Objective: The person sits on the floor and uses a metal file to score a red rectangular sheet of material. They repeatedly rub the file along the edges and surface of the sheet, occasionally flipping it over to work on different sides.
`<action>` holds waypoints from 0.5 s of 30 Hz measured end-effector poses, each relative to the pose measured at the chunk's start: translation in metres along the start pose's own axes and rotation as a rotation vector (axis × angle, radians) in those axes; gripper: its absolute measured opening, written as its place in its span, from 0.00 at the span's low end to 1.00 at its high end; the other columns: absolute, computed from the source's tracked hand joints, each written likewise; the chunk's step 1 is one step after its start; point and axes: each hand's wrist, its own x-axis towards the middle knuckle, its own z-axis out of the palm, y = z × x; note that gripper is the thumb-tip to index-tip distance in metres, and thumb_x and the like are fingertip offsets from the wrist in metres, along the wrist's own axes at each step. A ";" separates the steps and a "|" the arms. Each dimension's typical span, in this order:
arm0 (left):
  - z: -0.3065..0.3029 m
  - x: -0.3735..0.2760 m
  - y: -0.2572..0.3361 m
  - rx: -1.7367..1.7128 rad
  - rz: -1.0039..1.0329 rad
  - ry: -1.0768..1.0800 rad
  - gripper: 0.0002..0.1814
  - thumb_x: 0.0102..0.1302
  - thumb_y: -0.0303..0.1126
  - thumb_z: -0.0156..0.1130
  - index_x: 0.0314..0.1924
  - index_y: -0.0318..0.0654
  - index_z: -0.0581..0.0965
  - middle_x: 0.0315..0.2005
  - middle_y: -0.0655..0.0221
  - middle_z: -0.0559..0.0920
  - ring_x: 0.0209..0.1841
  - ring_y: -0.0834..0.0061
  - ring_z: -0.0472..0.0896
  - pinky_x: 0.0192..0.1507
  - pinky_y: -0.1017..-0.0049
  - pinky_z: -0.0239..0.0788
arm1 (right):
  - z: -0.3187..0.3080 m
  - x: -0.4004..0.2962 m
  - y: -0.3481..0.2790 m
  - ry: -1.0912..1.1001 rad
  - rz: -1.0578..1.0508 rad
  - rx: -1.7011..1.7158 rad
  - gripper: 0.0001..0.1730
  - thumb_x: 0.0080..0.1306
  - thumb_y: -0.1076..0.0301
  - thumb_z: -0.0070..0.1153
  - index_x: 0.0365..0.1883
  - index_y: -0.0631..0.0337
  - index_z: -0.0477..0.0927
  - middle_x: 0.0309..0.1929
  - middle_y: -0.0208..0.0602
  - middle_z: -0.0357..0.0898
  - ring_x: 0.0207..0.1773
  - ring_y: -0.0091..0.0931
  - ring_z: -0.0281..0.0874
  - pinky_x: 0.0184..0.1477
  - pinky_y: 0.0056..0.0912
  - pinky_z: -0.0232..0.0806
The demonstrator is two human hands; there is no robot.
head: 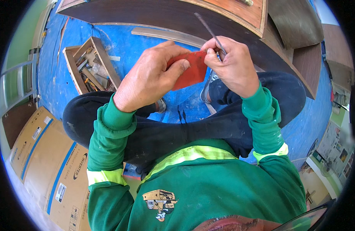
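Observation:
My left hand point(150, 73) grips a flat red sheet point(191, 72), which looks like a plastic spreader, with the thumb across its near face. Dark smudges run along the sheet's upper edge. In my right hand point(233, 62) is a thin dark metal rod point(205, 25), possibly a narrow file, slanting up and to the left. The right thumb and forefinger also touch the sheet's upper right corner. Both hands are raised above the blue floor sheeting point(177, 99), in front of my bent legs. The rod's lower end is hidden in the right palm.
An open wooden box point(108, 68) of hand tools stands at the left. A dark wood-faced cabinet point(165, 14) spans the far side, with wooden strips point(165, 36) lying before it. A large cardboard carton point(47, 161) is at the lower left. A curved brown panel point(296, 23) leans at the right.

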 end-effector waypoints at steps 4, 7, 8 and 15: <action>0.001 0.000 -0.001 -0.036 -0.032 -0.030 0.15 0.79 0.32 0.64 0.57 0.27 0.84 0.36 0.64 0.80 0.38 0.74 0.81 0.41 0.68 0.73 | -0.007 0.000 0.001 -0.119 0.086 0.088 0.08 0.66 0.71 0.64 0.39 0.66 0.87 0.31 0.45 0.83 0.31 0.31 0.81 0.37 0.37 0.73; 0.001 0.000 0.001 0.031 -0.010 -0.025 0.15 0.79 0.32 0.64 0.57 0.28 0.85 0.36 0.62 0.80 0.38 0.71 0.81 0.42 0.67 0.73 | -0.005 0.000 -0.001 -0.127 0.068 0.084 0.08 0.67 0.70 0.64 0.39 0.66 0.87 0.31 0.45 0.83 0.31 0.31 0.80 0.37 0.36 0.73; 0.001 0.000 0.002 0.069 0.004 -0.022 0.15 0.78 0.31 0.64 0.57 0.28 0.85 0.36 0.61 0.80 0.38 0.70 0.81 0.42 0.67 0.73 | -0.006 0.000 -0.004 -0.131 0.068 0.059 0.08 0.67 0.70 0.64 0.39 0.66 0.87 0.31 0.45 0.83 0.31 0.30 0.80 0.37 0.35 0.73; -0.002 0.000 0.003 0.059 0.002 -0.023 0.15 0.78 0.31 0.64 0.56 0.28 0.85 0.37 0.59 0.81 0.39 0.66 0.82 0.44 0.66 0.74 | -0.005 -0.001 0.002 -0.118 0.098 0.090 0.08 0.68 0.70 0.64 0.39 0.67 0.87 0.32 0.44 0.84 0.32 0.29 0.80 0.38 0.34 0.72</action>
